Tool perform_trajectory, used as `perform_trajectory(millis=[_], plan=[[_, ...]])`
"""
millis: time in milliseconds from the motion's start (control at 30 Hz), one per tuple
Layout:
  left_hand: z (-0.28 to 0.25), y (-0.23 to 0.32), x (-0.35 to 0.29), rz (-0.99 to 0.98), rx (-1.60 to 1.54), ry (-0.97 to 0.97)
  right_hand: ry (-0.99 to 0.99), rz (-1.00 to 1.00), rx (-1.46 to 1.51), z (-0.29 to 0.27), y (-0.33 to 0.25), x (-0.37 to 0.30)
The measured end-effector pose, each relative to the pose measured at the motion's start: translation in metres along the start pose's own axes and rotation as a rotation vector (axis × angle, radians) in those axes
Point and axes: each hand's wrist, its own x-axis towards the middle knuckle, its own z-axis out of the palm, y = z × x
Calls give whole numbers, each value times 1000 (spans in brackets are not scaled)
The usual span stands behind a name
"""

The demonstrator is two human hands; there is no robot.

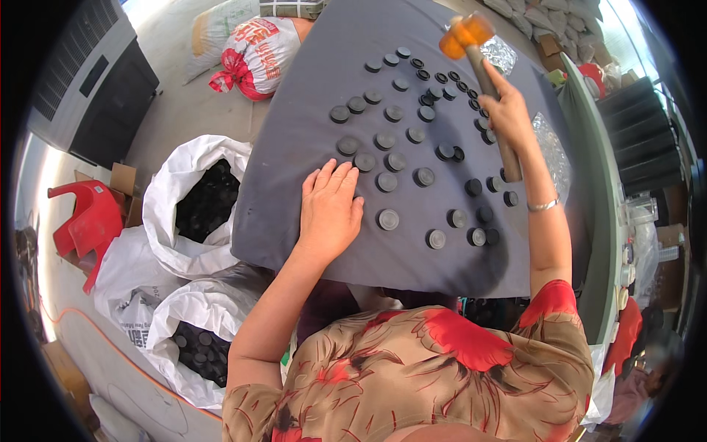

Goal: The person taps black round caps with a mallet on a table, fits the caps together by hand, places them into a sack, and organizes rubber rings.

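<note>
My right hand [508, 112] is closed round the wooden handle of a mallet [469, 38] with an amber-orange head, held raised above the table's right side. The mallet's head is slightly blurred. My left hand [331, 208] lies flat on the grey cloth of the table [294, 140], fingers stretched out, fingertips close to a round black cap-like piece [364, 162]. Several more such black discs [395, 161] are spread over the cloth, some single, some paired or leaning together. A curved row of smaller dark rings [462, 86] runs along the far right.
Two white sacks [163, 169] [169, 313] filled with black pieces stand left of the table. Beyond them are a red plastic stool [92, 225] and a grey air cooler [92, 81]. A tied printed sack [258, 59] sits far left. Clear plastic [549, 155] lies at the right edge.
</note>
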Motion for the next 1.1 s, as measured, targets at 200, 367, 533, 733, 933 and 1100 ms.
perform_trajectory(millis=[200,367,533,733,933,1100], plan=[[2,-2,0,9,8,-20,-129,60,-123,29,26,-5],[-1,1,1,18,13,-8,-38,64,22,11,9,-20],[3,0,5,28,24,-2,-131,51,2,36,41,-14],[0,2,2,25,24,-8,9,0,124,11,25,-28],[6,-2,1,17,51,-31,-140,114,75,21,38,-22],[0,-1,1,30,37,-6,49,85,35,-8,26,-23]])
